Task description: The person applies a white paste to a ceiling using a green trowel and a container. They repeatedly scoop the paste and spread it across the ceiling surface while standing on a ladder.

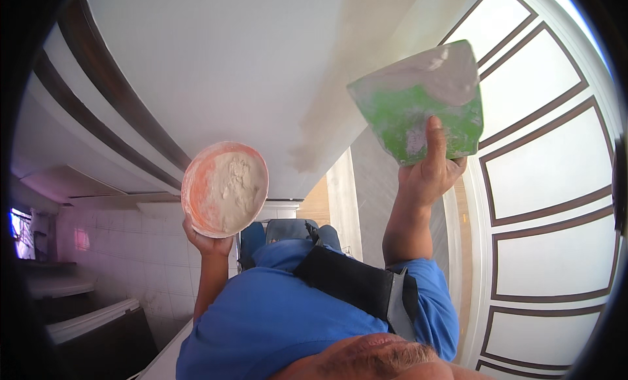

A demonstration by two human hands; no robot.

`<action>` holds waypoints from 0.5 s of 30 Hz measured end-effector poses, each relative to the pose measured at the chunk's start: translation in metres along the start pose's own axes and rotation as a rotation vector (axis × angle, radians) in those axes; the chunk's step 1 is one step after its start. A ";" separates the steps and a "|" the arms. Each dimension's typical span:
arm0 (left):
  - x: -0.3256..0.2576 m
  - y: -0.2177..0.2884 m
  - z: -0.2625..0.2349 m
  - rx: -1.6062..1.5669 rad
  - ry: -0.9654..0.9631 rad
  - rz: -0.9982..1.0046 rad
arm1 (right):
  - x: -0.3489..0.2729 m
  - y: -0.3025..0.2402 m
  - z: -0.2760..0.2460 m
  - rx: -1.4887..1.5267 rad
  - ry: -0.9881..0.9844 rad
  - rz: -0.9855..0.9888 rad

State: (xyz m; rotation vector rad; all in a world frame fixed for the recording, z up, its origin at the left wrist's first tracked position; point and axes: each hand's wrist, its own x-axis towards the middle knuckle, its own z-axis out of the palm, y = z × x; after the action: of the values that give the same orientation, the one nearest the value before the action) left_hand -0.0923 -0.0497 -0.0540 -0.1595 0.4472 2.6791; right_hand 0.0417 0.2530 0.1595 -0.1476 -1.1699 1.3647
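Note:
My left hand (208,241) supports a round orange bowl (196,195) from below, its fingers mostly hidden under the base. Thick off-white paste (237,187) fills much of the bowl and smears its rim. Out to the right, my right hand (428,170) grips a green plastic spreader (399,115) by its near edge, thumb flat on the upper face and fingers beneath. A wet layer of paste covers the spreader's far part, with thinner smears around the thumb. Bowl and spreader are well apart.
A pale wall surface (235,66) rises in front, with a beige-grey patch (327,118) on it. Dark curved trim (111,72) runs along its left. White panels with brown frames (549,170) stand at the right. White tiles (124,239) and a dark cabinet (108,344) lie left.

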 end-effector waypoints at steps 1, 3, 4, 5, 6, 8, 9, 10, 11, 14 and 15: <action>-0.001 0.000 0.001 -0.002 -0.025 -0.002 | 0.000 -0.003 0.001 0.001 0.014 0.027; -0.001 -0.001 -0.002 -0.008 -0.072 -0.005 | -0.005 0.014 -0.010 0.165 -0.004 0.192; 0.001 -0.001 -0.002 -0.017 -0.070 -0.008 | -0.007 0.023 -0.017 0.248 -0.011 0.278; 0.001 0.000 -0.003 -0.023 -0.065 -0.009 | -0.009 0.028 -0.018 0.341 -0.004 0.405; 0.001 0.001 -0.003 -0.028 -0.060 -0.009 | -0.012 0.032 -0.018 0.434 0.003 0.532; 0.000 -0.001 0.001 -0.027 -0.063 -0.007 | -0.017 0.043 -0.029 0.582 0.037 0.741; -0.001 0.000 0.000 -0.029 -0.056 -0.007 | -0.022 0.046 -0.032 0.594 0.019 0.756; -0.001 0.000 -0.003 -0.035 -0.060 -0.003 | -0.027 0.048 -0.034 0.605 0.002 0.771; 0.000 0.000 -0.005 -0.031 -0.067 0.004 | -0.031 0.049 -0.038 0.627 -0.012 0.786; -0.001 0.002 -0.004 -0.027 -0.110 0.000 | -0.036 0.042 -0.043 0.551 -0.055 0.649; -0.002 0.002 -0.004 -0.027 -0.125 -0.005 | -0.036 0.037 -0.043 0.519 -0.069 0.603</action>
State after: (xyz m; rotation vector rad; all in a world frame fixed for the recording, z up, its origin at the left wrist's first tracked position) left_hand -0.0908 -0.0537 -0.0567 -0.0006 0.3715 2.6720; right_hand 0.0554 0.2580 0.0938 -0.0802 -0.8131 2.1784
